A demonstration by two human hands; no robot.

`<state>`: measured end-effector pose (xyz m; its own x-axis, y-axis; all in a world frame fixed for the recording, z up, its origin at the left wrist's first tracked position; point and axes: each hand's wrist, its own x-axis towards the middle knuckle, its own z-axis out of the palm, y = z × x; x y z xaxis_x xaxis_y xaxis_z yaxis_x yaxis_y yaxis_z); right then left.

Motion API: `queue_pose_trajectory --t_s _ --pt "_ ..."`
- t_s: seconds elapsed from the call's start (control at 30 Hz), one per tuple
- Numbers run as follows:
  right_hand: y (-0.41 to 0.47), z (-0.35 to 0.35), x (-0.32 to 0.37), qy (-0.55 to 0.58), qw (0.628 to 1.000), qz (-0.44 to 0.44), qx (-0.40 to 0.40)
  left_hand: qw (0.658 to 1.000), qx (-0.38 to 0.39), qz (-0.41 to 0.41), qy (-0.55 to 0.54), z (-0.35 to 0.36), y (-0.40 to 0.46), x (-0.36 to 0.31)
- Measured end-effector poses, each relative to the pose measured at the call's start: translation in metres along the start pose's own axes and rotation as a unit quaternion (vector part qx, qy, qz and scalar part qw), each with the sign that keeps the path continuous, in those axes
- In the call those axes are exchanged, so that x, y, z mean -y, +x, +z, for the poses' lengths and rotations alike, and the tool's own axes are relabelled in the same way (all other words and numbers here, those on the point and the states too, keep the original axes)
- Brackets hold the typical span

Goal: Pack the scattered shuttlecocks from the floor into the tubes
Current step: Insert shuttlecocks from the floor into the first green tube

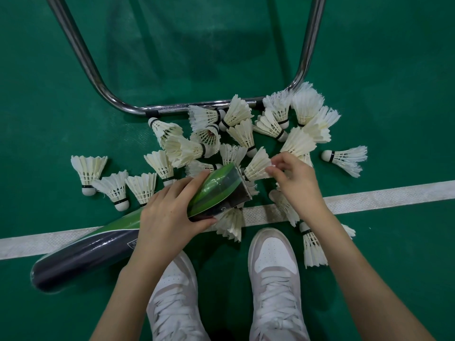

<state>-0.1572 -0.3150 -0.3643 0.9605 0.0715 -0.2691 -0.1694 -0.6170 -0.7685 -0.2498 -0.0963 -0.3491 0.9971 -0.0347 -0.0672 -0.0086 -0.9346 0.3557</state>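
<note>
- Green-and-black tube held in left hand, fingers curled round its body near the open mouth; mouth tilted up and to the right.
- Second tube lying on green floor across white line, beneath left wrist.
- Right hand pinching feather skirt of one shuttlecock; cork end at the tube mouth.
- Loose shuttlecocks heaped beyond both grips, against chrome frame.
- White shoes below.
</note>
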Motion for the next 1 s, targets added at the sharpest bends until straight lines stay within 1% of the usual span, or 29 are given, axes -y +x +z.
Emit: queue_pose_trajectory --t_s 0.2,0.33,0.4,0.53,0.63,0.73,0.87,1.0 --pt "-0.01 -0.014 0.015 0.109 0.993 -0.024 -0.04 1.0 0.003 -0.001 -0.001 -0.001 0.0 0.001" --pt "-0.018 -0.021 0.024 0.175 0.983 -0.029 -0.042 1.0 -0.001 -0.002 0.003 -0.001 0.0 0.0" --pt "-0.022 -0.023 0.029 0.188 0.981 -0.036 -0.028 1.0 0.0 -0.004 0.003 -0.001 0.0 0.0" --pt "-0.035 -0.016 0.037 0.205 0.977 -0.044 0.047 1.0 0.0 -0.004 0.003 -0.001 0.0 0.0" --pt "-0.044 -0.004 0.037 0.214 0.973 -0.038 0.083 1.0 0.003 -0.011 -0.001 -0.002 0.001 0.001" --pt "-0.05 0.004 0.036 0.228 0.969 -0.026 0.096 1.0 0.007 -0.012 -0.003 -0.002 0.001 0.001" --pt "-0.052 0.012 0.035 0.214 0.97 -0.023 0.113 1.0 0.007 -0.009 -0.006 -0.001 0.0 0.001" --pt "-0.053 0.019 0.035 0.209 0.972 -0.02 0.101 1.0 0.01 -0.008 -0.006 0.0 -0.001 0.001"
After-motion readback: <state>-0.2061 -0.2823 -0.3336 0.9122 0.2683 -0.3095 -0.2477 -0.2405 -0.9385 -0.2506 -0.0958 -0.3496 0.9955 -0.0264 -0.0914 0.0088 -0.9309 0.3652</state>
